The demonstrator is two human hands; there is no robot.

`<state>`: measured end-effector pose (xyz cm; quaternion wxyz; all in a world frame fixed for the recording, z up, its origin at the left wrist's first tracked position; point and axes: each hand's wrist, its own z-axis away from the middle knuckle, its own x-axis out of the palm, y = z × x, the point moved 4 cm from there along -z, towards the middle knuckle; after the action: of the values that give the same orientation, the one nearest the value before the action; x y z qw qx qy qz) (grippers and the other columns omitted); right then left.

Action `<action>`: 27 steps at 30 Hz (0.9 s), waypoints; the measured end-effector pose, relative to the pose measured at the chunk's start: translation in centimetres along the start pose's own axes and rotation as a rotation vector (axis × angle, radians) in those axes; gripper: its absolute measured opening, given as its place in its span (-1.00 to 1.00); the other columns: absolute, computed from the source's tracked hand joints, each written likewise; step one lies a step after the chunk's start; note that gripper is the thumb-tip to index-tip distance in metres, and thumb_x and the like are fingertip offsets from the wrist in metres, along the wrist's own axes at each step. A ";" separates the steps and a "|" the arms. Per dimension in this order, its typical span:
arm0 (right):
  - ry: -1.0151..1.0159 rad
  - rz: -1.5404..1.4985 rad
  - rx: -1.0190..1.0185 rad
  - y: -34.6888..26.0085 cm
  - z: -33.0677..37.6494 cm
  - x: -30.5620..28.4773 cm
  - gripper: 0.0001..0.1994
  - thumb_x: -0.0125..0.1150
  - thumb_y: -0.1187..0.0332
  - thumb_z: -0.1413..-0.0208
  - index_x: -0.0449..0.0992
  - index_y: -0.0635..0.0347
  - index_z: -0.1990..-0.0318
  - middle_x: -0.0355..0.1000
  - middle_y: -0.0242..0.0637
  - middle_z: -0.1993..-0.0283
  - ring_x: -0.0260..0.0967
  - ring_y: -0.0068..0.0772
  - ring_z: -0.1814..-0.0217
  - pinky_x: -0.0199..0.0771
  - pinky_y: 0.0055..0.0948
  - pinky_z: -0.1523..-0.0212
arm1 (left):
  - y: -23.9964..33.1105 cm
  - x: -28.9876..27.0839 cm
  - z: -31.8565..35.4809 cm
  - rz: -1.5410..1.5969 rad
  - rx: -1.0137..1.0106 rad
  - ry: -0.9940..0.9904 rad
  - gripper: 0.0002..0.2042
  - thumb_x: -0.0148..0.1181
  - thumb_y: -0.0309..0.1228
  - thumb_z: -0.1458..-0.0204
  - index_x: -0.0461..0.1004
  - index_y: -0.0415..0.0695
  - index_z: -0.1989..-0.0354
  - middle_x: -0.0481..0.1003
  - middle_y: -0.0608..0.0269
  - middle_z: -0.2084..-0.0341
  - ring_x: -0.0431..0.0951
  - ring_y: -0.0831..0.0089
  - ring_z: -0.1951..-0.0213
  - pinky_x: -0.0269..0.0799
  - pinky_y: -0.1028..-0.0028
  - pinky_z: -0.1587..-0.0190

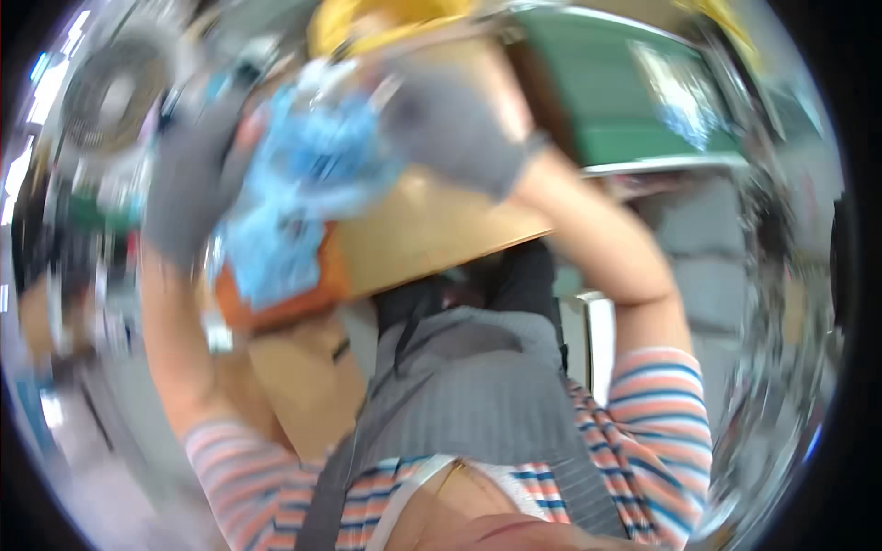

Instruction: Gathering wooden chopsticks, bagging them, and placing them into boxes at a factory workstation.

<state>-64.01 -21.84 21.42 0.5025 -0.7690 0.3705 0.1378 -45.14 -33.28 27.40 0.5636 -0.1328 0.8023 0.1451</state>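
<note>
My left hand [195,174], in a grey glove with a bare thumb tip showing, is beside the left edge of a heap of crumpled light-blue plastic [322,138]. My right hand [450,129], in a grey glove too, is over the tan work surface [432,220], at the heap's right side. A small pale thing, too smeared to name, shows by the right hand's fingers. Motion blurs the fingers of both hands, so their grip is unclear. Part of the blue plastic hangs over an orange tray or bin [280,308].
A yellow round container [395,23] stands at the far side. Right of the work surface is a green panel with a pale metal edge [634,101]. A fan [115,96] is at the far left. Below the orange bin stands a cardboard box [303,386].
</note>
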 end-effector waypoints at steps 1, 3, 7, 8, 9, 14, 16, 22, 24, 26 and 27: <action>-0.085 0.134 0.067 0.7 1.2 -0.2 -0.78 0.07 0.30 0.03 0.44 0.08 0.20 0.47 -0.06 0.46 0.45 0.04 0.43 0.45 -0.09 0.40 | -0.1 2.1 0.0 -0.023 0.053 -0.033 -0.80 0.06 -0.31 -0.14 0.50 -0.16 0.21 0.47 -0.01 0.49 0.50 0.07 0.48 0.38 0.25 0.45; -0.151 0.107 0.258 3.3 5.4 2.2 -0.72 0.06 0.35 0.03 0.41 0.07 0.10 0.44 -0.05 0.44 0.42 0.04 0.41 0.43 -0.10 0.40 | 2.0 6.1 0.6 0.092 0.039 -0.135 -0.77 -0.03 -0.31 -0.17 0.44 -0.13 0.11 0.46 -0.04 0.50 0.48 0.01 0.47 0.37 0.16 0.43; -0.391 0.048 0.432 0.0 14.4 5.5 -0.78 0.09 0.22 0.05 0.46 0.06 0.26 0.48 -0.10 0.34 0.45 0.05 0.30 0.43 -0.08 0.30 | -5.6 26.4 17.3 -0.112 0.135 -0.451 -0.79 0.02 -0.23 -0.05 0.44 -0.11 0.41 0.45 0.03 0.48 0.47 -0.03 0.49 0.36 0.03 0.39; -0.542 0.009 0.630 -2.1 15.8 1.2 -0.68 0.05 0.23 0.07 0.50 0.14 0.16 0.48 -0.02 0.20 0.43 0.02 0.10 0.39 -0.10 0.10 | 1.9 22.8 15.0 0.232 0.040 -0.575 -0.78 0.02 -0.23 -0.03 0.44 -0.12 0.47 0.47 0.02 0.46 0.48 -0.03 0.46 0.38 0.06 0.36; -0.435 -0.029 0.674 -3.7 17.8 -2.5 -0.68 0.05 0.19 0.03 0.48 0.16 0.17 0.47 0.00 0.22 0.40 0.06 0.09 0.38 -0.08 0.09 | 5.4 22.6 15.0 0.257 0.015 -0.655 -0.77 0.06 -0.24 -0.02 0.45 -0.16 0.45 0.50 0.00 0.46 0.50 -0.02 0.41 0.39 0.11 0.32; 0.218 0.114 1.032 -7.8 31.6 -23.3 -0.48 0.13 0.08 0.01 0.33 0.14 -0.09 0.44 -0.09 0.04 0.40 -0.05 -0.01 0.38 -0.20 0.00 | 22.9 18.9 8.1 0.882 0.113 -0.906 -0.78 0.16 -0.23 -0.03 0.52 -0.13 0.30 0.53 0.00 0.42 0.54 0.05 0.31 0.42 0.27 0.28; 0.425 0.155 1.103 -11.7 36.2 -31.0 -0.38 0.16 0.03 0.00 0.26 0.18 -0.17 0.40 -0.04 -0.03 0.35 -0.05 -0.08 0.35 -0.24 -0.04 | 29.6 15.7 5.2 0.879 0.131 -0.936 -0.78 0.15 -0.22 -0.04 0.52 -0.11 0.28 0.53 0.01 0.41 0.55 0.07 0.31 0.43 0.30 0.28; 0.444 0.304 0.954 -17.1 44.2 -43.2 -0.36 0.20 0.12 -0.04 0.19 0.22 -0.24 0.37 -0.08 -0.07 0.32 -0.15 -0.12 0.28 -0.29 -0.13 | 43.3 10.5 -0.5 0.618 0.364 -0.887 -0.78 0.11 -0.25 -0.06 0.51 -0.13 0.26 0.54 0.05 0.42 0.57 0.15 0.30 0.44 0.31 0.27; 0.488 0.239 0.909 -17.1 44.7 -46.6 -0.38 0.21 0.14 -0.06 0.20 0.22 -0.24 0.38 -0.12 -0.05 0.34 -0.18 -0.11 0.29 -0.30 -0.12 | 46.8 7.6 -2.9 0.721 0.407 -0.798 -0.79 0.12 -0.27 -0.06 0.51 -0.14 0.27 0.54 0.06 0.41 0.58 0.17 0.30 0.45 0.32 0.27; 0.527 0.225 0.860 -17.0 44.3 -50.3 -0.37 0.21 0.15 -0.05 0.19 0.20 -0.24 0.39 -0.17 -0.03 0.35 -0.21 -0.09 0.29 -0.31 -0.12 | 49.2 5.7 -5.5 0.759 0.321 -0.754 -0.81 0.13 -0.29 -0.04 0.50 -0.15 0.30 0.53 0.05 0.41 0.57 0.19 0.32 0.43 0.35 0.28; 0.570 0.283 0.769 -16.6 44.5 -51.9 -0.38 0.24 0.17 -0.02 0.22 0.16 -0.23 0.40 -0.16 0.03 0.37 -0.15 -0.03 0.32 -0.28 -0.06 | 50.0 5.3 -7.2 0.774 0.304 -0.668 -0.82 0.12 -0.31 -0.05 0.49 -0.17 0.31 0.53 0.05 0.42 0.57 0.20 0.35 0.42 0.36 0.29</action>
<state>-80.76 43.16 42.54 0.6047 -0.4774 0.6177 -0.1578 -72.00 9.82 28.88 0.7065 0.3096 0.5813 0.2589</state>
